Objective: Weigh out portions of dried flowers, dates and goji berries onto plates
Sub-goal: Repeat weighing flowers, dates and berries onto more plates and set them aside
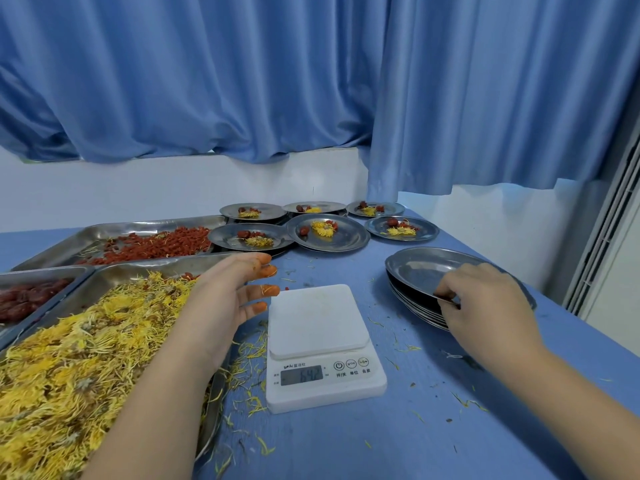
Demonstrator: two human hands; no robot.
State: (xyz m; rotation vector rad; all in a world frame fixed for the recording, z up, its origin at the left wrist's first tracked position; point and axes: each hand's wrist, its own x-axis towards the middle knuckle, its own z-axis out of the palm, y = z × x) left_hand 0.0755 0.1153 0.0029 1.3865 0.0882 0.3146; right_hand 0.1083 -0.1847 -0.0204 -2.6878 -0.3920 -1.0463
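Nearest me, my left hand [230, 292] hangs slack and empty over the corner of the big steel tray of dried flowers [79, 355], its fingertips [268, 289] stained orange. The petals are light, stringy and yellow, heaped loose, and strands of them have strayed onto the blue table [398, 438]. Just beside that hand sits the white plastic scale [323, 348], its square platform smooth and bare; the display shows digits, blurred, perhaps 64 and something.

To the right, my right hand [485, 306] pinches the near rim of the top plate on the stack of empty plates [426, 289], thin, shallow, round metal dishes nested close. I judge that I am lifting off the next plate to set on the scale.

Further left, a tray of dates [24, 299] holds dark, wrinkled, glossy fruit, and beyond it a tray of goji berries [156, 245] is thinly spread with small red grains.

At the far end, six filled plates [329, 232] lie together, each with a tuft of flowers, a date and some berries. So six portions look done, and the stack says several remain.
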